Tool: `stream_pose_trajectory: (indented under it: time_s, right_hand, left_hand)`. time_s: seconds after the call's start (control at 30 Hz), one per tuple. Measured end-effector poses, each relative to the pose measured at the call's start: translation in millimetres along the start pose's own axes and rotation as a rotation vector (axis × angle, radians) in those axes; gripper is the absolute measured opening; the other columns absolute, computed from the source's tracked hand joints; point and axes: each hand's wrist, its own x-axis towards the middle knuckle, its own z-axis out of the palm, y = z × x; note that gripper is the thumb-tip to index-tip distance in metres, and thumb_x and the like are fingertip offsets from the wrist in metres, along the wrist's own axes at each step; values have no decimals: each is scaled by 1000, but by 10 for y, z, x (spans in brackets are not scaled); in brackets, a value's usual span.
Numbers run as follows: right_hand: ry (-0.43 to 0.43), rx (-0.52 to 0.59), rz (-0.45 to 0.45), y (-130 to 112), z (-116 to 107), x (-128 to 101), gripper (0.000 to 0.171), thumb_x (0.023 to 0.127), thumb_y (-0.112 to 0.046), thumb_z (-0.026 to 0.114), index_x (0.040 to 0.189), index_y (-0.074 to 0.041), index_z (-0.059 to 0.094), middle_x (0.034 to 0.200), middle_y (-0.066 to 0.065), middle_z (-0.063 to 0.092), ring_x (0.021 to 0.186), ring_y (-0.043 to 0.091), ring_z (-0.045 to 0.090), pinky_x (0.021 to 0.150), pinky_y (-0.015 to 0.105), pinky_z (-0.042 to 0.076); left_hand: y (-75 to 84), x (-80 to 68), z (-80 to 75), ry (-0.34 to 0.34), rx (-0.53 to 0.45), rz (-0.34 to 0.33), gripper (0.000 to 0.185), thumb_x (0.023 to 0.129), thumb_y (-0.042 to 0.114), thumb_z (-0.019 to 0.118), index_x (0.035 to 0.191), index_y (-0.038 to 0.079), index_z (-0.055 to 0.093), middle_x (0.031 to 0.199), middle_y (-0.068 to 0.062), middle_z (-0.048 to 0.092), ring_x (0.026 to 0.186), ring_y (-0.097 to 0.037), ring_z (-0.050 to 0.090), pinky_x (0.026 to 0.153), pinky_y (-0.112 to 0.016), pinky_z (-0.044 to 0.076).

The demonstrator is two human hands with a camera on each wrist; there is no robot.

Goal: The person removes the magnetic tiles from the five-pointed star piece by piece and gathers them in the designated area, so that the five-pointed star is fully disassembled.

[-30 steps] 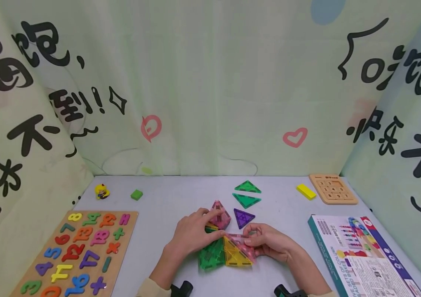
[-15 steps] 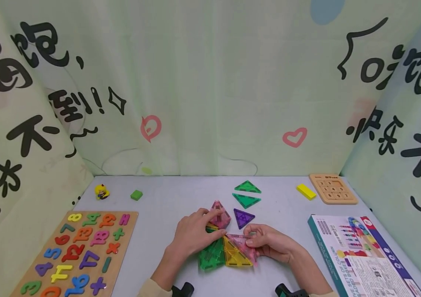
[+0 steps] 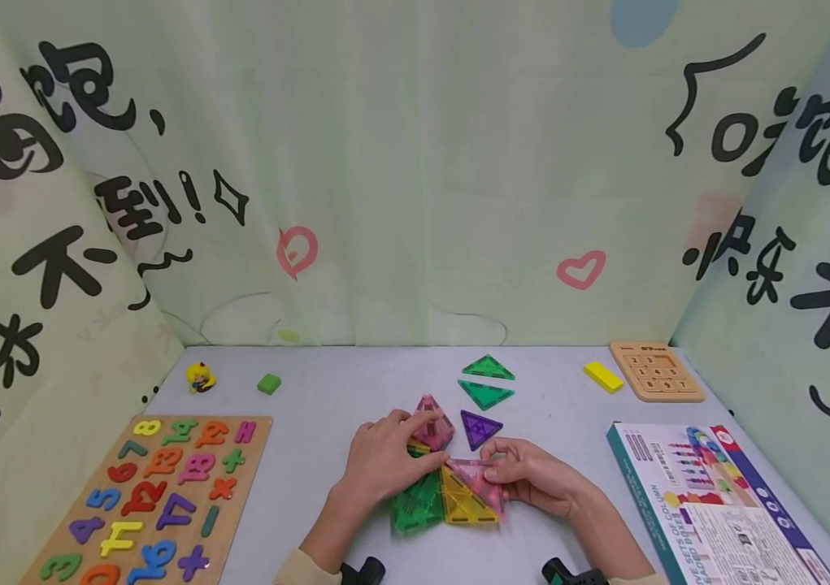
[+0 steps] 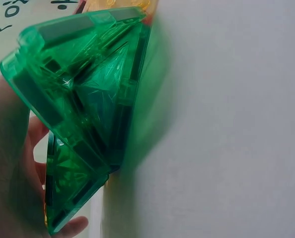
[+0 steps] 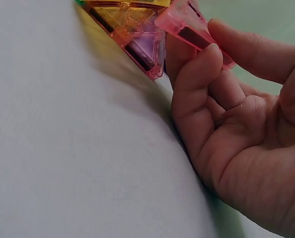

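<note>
My left hand (image 3: 385, 459) holds a partly built shape of see-through magnetic tiles, its thumb and fingers spread across the top. Green tiles (image 3: 418, 504) form the near left side, a yellow tile (image 3: 464, 500) the near right, and pink tiles (image 3: 438, 422) the far end. In the left wrist view, green triangular tiles (image 4: 100, 89) fill the space beside that hand. At the shape's right side, my right hand (image 3: 535, 475) pinches a pink triangular magnetic tile (image 5: 187, 30) between thumb and forefinger. The left palm hides part of the shape.
Behind the hands lie a purple triangular tile (image 3: 480, 428) and two green ones (image 3: 488, 368). A number board (image 3: 239, 439) stands left, a printed box (image 3: 722, 504) right. Farther back are a toy figure (image 3: 200, 378), green block (image 3: 269, 383), yellow block (image 3: 603, 378) and wooden puzzle (image 3: 658, 374).
The pink tile in my right fingers has shifted very slightly against the shape. Both hands keep nearly the same place and hold.
</note>
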Motion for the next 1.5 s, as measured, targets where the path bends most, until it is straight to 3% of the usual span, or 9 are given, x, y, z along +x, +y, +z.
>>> stream_pose_trajectory:
  time_s: [0.27, 0.43, 0.53, 0.6, 0.77, 0.97, 1.13, 1.27, 1.5]
  right_hand:
    - [31, 9, -27, 9, -27, 13, 11, 95, -10, 61, 105, -11, 55, 85, -5, 73, 76, 5, 66, 70, 18, 55]
    - [136, 38, -50, -34, -56, -1, 9, 96, -13, 61, 104, -14, 56, 90, -2, 76, 71, 7, 66, 67, 19, 54]
    - [264, 7, -73, -92, -69, -16, 14, 95, -17, 64, 107, -13, 56, 87, -3, 75, 67, 8, 63, 63, 19, 52]
    - [395, -37, -91, -147, -72, -30, 20, 94, -21, 67, 110, -12, 58, 85, -4, 72, 67, 10, 60, 63, 20, 51]
    - [737, -254, -126, -319, -131, -68, 37, 95, -27, 67, 124, -6, 62, 93, -4, 67, 80, 15, 56, 69, 22, 51]
    - [986, -473, -138, -482, -326, -95, 35, 97, -24, 64, 127, -6, 65, 112, 9, 67, 91, 19, 56, 70, 19, 49]
    - [1075, -611, -139, -536, -503, -74, 31, 99, -20, 61, 124, -3, 68, 123, 20, 64, 102, 24, 54, 66, 15, 46]
    - [1101, -693, -115, -531, -611, -2, 30, 98, -16, 59, 120, 2, 68, 121, 25, 63, 106, 30, 50, 65, 23, 44]
    - [1128, -814, -63, -487, -766, 149, 33, 99, -16, 55, 123, 4, 64, 122, 28, 61, 106, 37, 51, 88, 45, 49]
  left_hand:
    - [-4, -6, -3, -5, -3, -13, 63, 83, 72, 59, 139, 46, 50, 126, -4, 63, 107, -26, 63, 94, -50, 48]
    - [-3, -11, -7, -9, -4, -23, 64, 82, 73, 58, 139, 46, 51, 127, -4, 63, 108, -26, 63, 94, -49, 48]
    - [0, -12, -2, -12, -2, -29, 64, 82, 73, 59, 139, 46, 51, 127, -4, 63, 107, -25, 62, 94, -48, 48]
    - [2, -6, 6, -15, 6, -31, 63, 82, 73, 59, 139, 47, 50, 127, -4, 62, 107, -25, 62, 94, -48, 48]
    - [2, 12, 25, -12, 22, -27, 62, 83, 74, 57, 140, 50, 48, 128, -3, 62, 106, -24, 62, 93, -48, 48]
    - [-1, 3, 27, -10, 20, -20, 62, 83, 73, 58, 140, 50, 47, 127, -3, 63, 105, -24, 62, 93, -48, 48]
    - [12, -5, 19, -6, 24, -24, 63, 82, 72, 59, 140, 49, 48, 126, -3, 63, 104, -24, 63, 91, -48, 49]
    - [9, -3, 21, 0, 30, -29, 62, 83, 72, 58, 140, 49, 48, 126, -3, 63, 105, -24, 63, 91, -47, 49]
    - [6, 8, 20, -2, 30, -37, 61, 83, 72, 58, 139, 51, 47, 126, -2, 63, 104, -23, 62, 91, -47, 49]
